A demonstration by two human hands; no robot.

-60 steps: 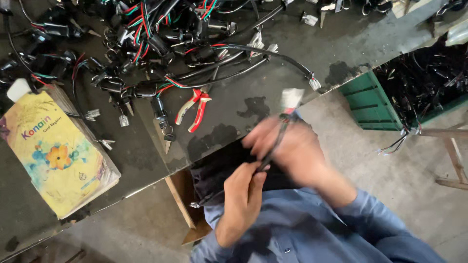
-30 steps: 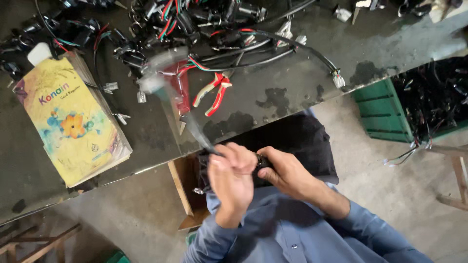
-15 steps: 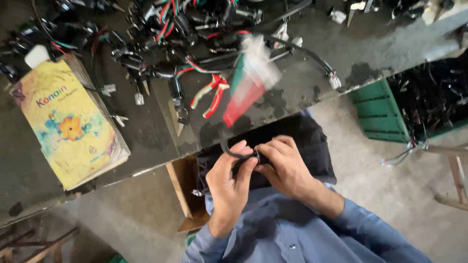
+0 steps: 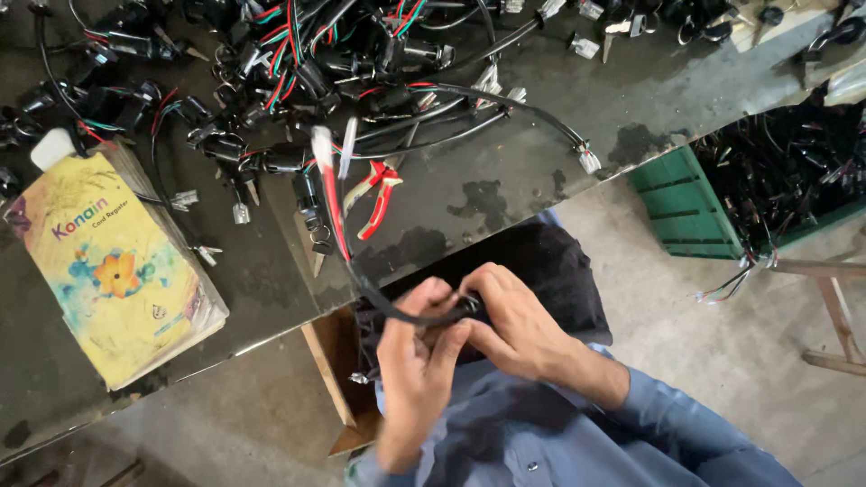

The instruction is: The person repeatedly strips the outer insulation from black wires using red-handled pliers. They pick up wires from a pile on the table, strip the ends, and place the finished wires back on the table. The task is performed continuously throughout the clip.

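Fingers of the left hand [image 4: 417, 347] and right hand [image 4: 516, 326] pinch the black wire harness [image 4: 361, 280] between them at its near end, its length running toward eleven o'clock over the tabletop [image 4: 505, 180].

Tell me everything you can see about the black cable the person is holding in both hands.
The black cable is a thin sleeved wire harness, rubbery-looking. Its lower end curves between the left hand and right hand, both pinching it above the lap. From there it rises toward the dark table edge, where the sleeve ends and red and pale wires fan out to small whitish connectors, slightly blurred. A small dark part sits at the end by the right fingers; its details are unclear.
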